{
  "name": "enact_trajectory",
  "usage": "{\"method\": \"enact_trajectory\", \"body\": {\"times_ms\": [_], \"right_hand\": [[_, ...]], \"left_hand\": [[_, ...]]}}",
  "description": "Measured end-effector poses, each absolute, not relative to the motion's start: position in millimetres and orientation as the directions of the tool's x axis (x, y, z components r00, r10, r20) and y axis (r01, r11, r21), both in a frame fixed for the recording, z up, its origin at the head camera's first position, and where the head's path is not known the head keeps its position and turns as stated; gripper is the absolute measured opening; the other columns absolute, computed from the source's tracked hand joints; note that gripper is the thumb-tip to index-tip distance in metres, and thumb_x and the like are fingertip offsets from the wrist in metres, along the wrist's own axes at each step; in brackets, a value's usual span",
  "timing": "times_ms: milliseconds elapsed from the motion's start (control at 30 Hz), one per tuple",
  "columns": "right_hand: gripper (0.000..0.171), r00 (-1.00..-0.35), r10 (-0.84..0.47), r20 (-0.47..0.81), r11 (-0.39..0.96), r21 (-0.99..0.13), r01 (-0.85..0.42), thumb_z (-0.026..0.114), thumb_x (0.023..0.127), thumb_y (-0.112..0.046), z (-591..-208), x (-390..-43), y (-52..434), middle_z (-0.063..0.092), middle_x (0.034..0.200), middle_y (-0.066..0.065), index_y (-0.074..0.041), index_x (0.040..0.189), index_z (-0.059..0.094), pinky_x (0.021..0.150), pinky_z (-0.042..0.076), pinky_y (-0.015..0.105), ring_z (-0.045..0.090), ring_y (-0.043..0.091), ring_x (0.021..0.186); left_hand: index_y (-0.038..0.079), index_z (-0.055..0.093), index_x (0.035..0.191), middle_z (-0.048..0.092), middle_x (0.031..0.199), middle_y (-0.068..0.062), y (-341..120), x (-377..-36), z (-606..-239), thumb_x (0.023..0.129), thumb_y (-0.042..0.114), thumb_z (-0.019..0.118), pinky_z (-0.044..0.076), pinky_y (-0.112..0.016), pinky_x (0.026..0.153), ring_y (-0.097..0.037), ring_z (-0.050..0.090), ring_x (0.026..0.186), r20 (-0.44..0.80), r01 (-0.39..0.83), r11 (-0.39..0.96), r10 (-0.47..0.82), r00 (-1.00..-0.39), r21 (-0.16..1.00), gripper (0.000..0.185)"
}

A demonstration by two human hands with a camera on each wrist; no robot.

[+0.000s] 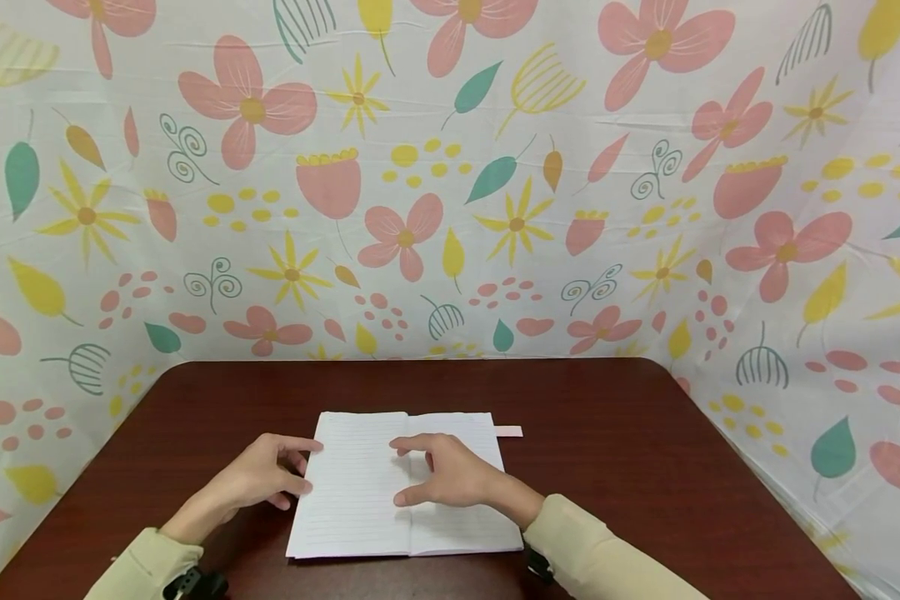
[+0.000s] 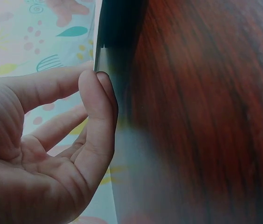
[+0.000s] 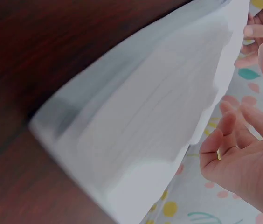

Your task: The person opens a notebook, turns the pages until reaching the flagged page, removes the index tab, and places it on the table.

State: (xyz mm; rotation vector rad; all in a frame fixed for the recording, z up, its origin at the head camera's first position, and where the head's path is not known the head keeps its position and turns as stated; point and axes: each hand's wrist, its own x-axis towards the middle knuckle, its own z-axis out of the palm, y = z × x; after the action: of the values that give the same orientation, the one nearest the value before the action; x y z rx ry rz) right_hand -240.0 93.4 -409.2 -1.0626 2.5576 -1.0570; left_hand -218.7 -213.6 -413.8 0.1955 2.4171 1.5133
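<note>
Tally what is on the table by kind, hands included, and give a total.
Open lined notebook: 1
Pink bookmark tab sticking out at the notebook's right edge: 1
Hands: 2, the left hand at the notebook's left edge, the right hand resting on the pages
Total: 4

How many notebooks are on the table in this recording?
1. The open white lined notebook lies near the front middle of the dark red-brown wooden table, left hand at its left edge, right hand on its pages. None seems hidden.
</note>
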Motion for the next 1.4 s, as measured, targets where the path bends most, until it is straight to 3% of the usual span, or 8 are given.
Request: {"method": "enact_trajectory", "body": {"times_ms": [167, 367, 500, 633, 900, 1400], "right_hand": [[0.068, -0.747, -0.656, 0.107, 0.514, -0.661, -0.547, 0.081, 0.075, -0.036, -407.7, -241.8, 107.4, 0.062, 0.118, 0.000, -0.013, 0.134, 0.056, 0.064, 0.039, 0.024, 0.046, 0.017, 0.074], [0.068, -0.761, -0.637, 0.126, 0.540, -0.631, -0.556, 0.081, 0.076, -0.037, -410.0, -242.3, 126.6, 0.063, 0.114, 0.003, -0.012, 0.134, 0.056, 0.063, 0.040, 0.025, 0.047, 0.018, 0.072], [0.069, -0.769, -0.625, 0.136, 0.549, -0.624, -0.557, 0.080, 0.076, -0.038, -412.6, -242.8, 141.8, 0.062, 0.113, 0.003, -0.011, 0.134, 0.055, 0.071, 0.044, 0.027, 0.053, 0.021, 0.087], [0.071, -0.790, -0.601, 0.125, 0.588, -0.601, -0.542, 0.081, 0.075, -0.039, -415.3, -244.7, 156.9, 0.060, 0.110, 0.002, -0.012, 0.135, 0.054, 0.075, 0.044, 0.030, 0.053, 0.023, 0.093], [0.073, -0.816, -0.572, 0.084, 0.646, -0.567, -0.512, 0.081, 0.074, -0.040, -417.0, -243.9, 184.9, 0.053, 0.105, 0.003, -0.010, 0.135, 0.054, 0.070, 0.040, 0.030, 0.048, 0.023, 0.090], [0.082, -0.808, -0.588, 0.027, 0.647, -0.583, -0.491, 0.082, 0.072, -0.044, -419.7, -240.5, 218.7, 0.049, 0.118, 0.010, -0.008, 0.137, 0.050, 0.082, 0.045, 0.041, 0.050, 0.024, 0.105]], "left_hand": [[0.000, 0.058, 0.127, 0.053, 0.088, -0.014, -213.8, -218.6, -413.5, 0.075, 0.003, 0.079, 0.054, -0.039, 0.054, -0.022, 0.058, 0.063, -0.166, -0.032, 0.439, 0.268, -0.949, 0.898, 0.056], [0.000, 0.058, 0.126, 0.053, 0.088, -0.013, -214.0, -219.1, -413.8, 0.075, 0.004, 0.079, 0.054, -0.039, 0.054, -0.022, 0.058, 0.063, -0.167, -0.033, 0.442, 0.269, -0.948, 0.896, 0.056], [-0.001, 0.058, 0.127, 0.053, 0.089, -0.014, -214.7, -219.8, -414.5, 0.075, 0.004, 0.079, 0.054, -0.039, 0.055, -0.022, 0.058, 0.063, -0.167, -0.033, 0.437, 0.271, -0.948, 0.899, 0.056], [-0.001, 0.058, 0.127, 0.053, 0.089, -0.014, -214.9, -220.3, -415.2, 0.075, 0.004, 0.078, 0.054, -0.039, 0.055, -0.022, 0.058, 0.063, -0.169, -0.038, 0.432, 0.271, -0.948, 0.901, 0.056], [-0.002, 0.057, 0.127, 0.053, 0.088, -0.014, -215.0, -220.1, -415.6, 0.075, 0.003, 0.078, 0.054, -0.038, 0.054, -0.021, 0.057, 0.063, -0.172, -0.041, 0.430, 0.270, -0.947, 0.902, 0.056], [-0.002, 0.058, 0.126, 0.053, 0.088, -0.013, -214.5, -219.4, -416.0, 0.075, 0.004, 0.079, 0.054, -0.039, 0.054, -0.021, 0.057, 0.062, -0.160, -0.027, 0.439, 0.269, -0.950, 0.898, 0.056]]}}
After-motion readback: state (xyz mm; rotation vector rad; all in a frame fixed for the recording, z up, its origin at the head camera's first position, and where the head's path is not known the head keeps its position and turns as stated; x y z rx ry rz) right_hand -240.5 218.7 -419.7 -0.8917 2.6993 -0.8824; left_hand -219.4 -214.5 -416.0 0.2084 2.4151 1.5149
